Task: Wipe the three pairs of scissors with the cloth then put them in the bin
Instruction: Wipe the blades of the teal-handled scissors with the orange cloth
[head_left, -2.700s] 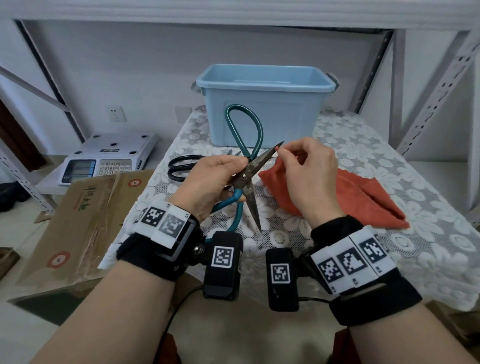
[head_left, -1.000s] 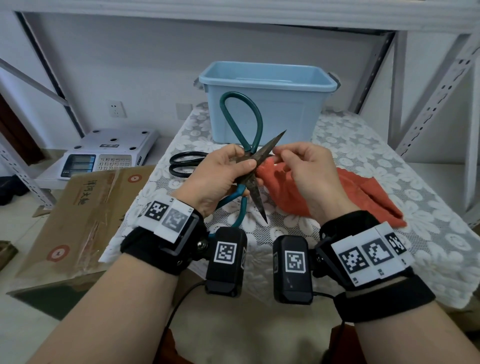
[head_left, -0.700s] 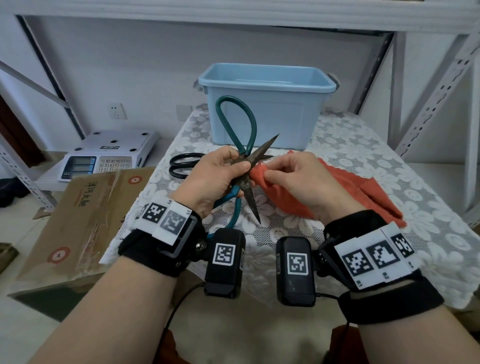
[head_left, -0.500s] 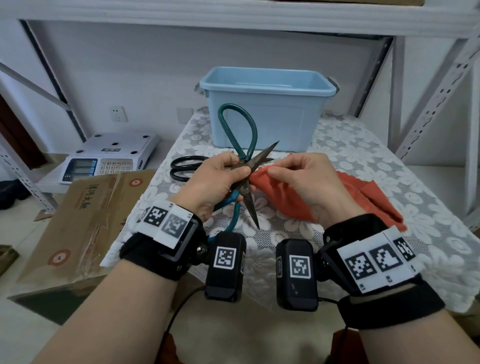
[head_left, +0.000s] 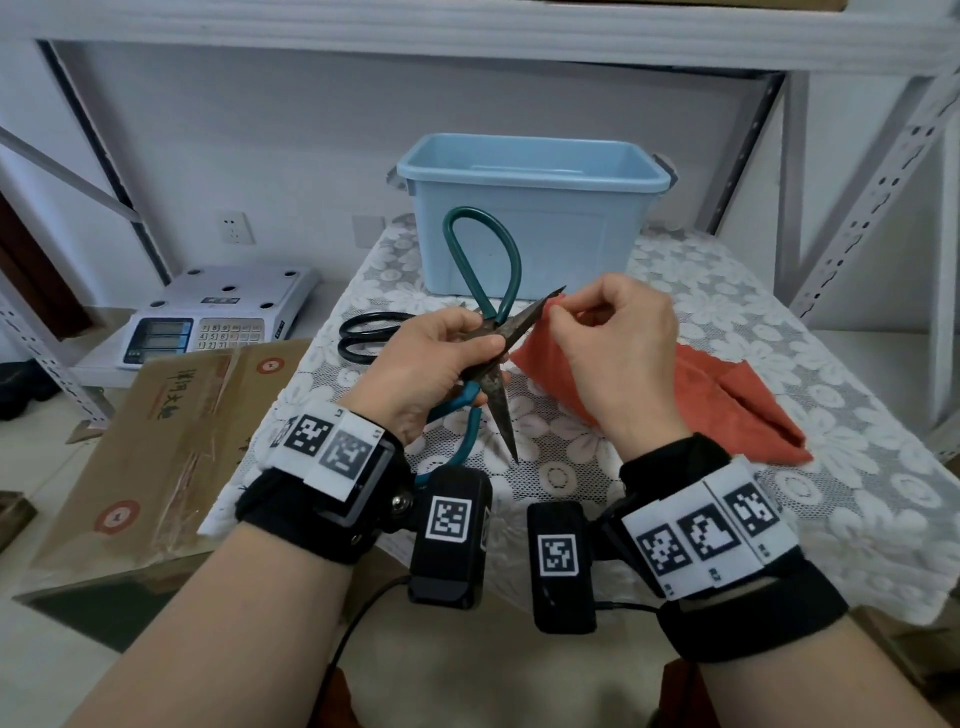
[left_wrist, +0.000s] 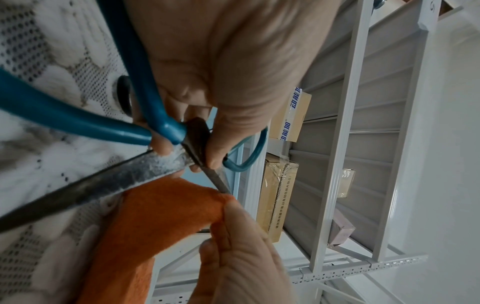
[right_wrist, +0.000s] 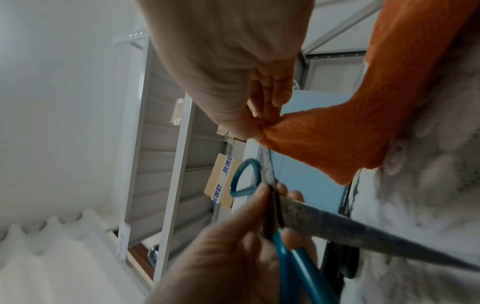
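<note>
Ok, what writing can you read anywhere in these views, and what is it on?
"动能加": blue print on the upper shelf carton.
Lower shelf carton: one vertical line of Chinese print, too small to read surely.
Cardboard box left of the table: green characters, perhaps "洋河大曲", blurred.
Weighing scale: key digits and display too small to read.
Wrist markers: square code patterns only, no words.

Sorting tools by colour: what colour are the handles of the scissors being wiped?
Teal handles on the scissors; clearest in the head view.
</note>
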